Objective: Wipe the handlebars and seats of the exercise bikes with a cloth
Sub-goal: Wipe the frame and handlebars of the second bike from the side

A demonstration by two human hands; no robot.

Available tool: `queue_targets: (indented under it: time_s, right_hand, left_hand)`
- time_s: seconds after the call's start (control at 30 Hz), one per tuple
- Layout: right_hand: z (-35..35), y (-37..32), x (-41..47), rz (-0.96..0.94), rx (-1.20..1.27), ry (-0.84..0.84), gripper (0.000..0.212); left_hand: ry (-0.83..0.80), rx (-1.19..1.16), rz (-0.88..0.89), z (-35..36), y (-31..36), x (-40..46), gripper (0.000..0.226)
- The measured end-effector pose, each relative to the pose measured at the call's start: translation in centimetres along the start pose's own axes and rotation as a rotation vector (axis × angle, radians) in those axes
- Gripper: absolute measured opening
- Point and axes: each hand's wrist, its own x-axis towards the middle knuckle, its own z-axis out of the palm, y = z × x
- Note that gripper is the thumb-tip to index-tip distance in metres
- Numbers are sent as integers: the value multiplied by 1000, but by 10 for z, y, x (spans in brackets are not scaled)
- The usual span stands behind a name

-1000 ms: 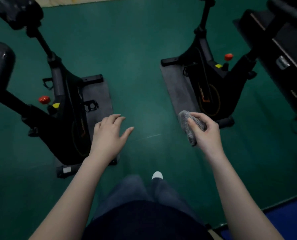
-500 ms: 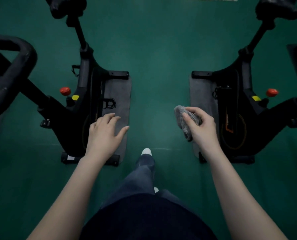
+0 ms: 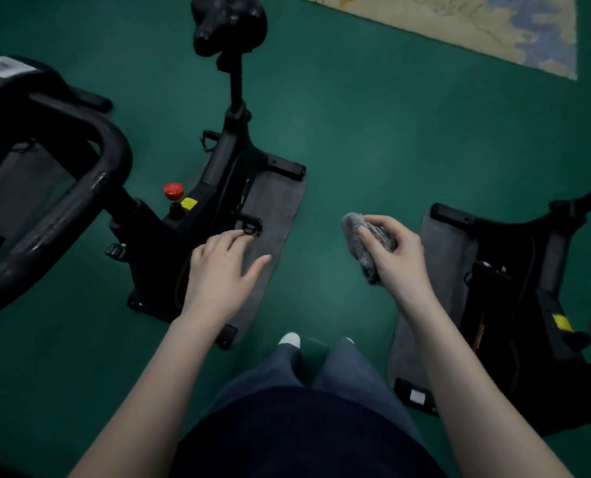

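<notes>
While the right hand (image 3: 395,258) grips a bunched grey cloth (image 3: 363,241) above the green floor (image 3: 373,139) between two exercise bikes, the left hand (image 3: 220,270) hovers empty — fingers loosely spread — beside the left bike's (image 3: 197,232) frame.

There is one view, taken from the person's head and looking steeply down and forward at the green floor (image 3: 373,139). Forearms and legs fill the near bottom edge. An exercise bike (image 3: 218,188) stands to the left, and another (image 3: 528,288) is cut off at the right edge.
</notes>
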Motion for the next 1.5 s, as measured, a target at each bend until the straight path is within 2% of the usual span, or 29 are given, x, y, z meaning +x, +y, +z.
queue_targets:
  time_s: [0.23, 0.63, 0.93, 1.1, 1.27, 1.5]
  right_hand:
    - [9, -7, 84, -94, -15, -210, 8]
    - [-12, -21, 228, -181, -38, -587, 11]
    - [39, -43, 250, -288, -16, -801, 9]
    - [80, -61, 258, -345, -19, -884, 9]
    - [127, -88, 257, -414, 3, -986, 11]
    - [177, -125, 240, -432, 62, -1101, 12]
  left_hand:
    - [95, -14, -280, 2, 1, 18, 55]
    - [283, -86, -672, 17, 97, 71, 52]
    - [321, -80, -905, 15, 101, 58, 52]
    - [312, -97, -990, 11, 82, 61, 54]
    - [374, -123, -1071, -1, 57, 61, 55]
    - [384, -115, -1199, -13, 31, 42, 58]
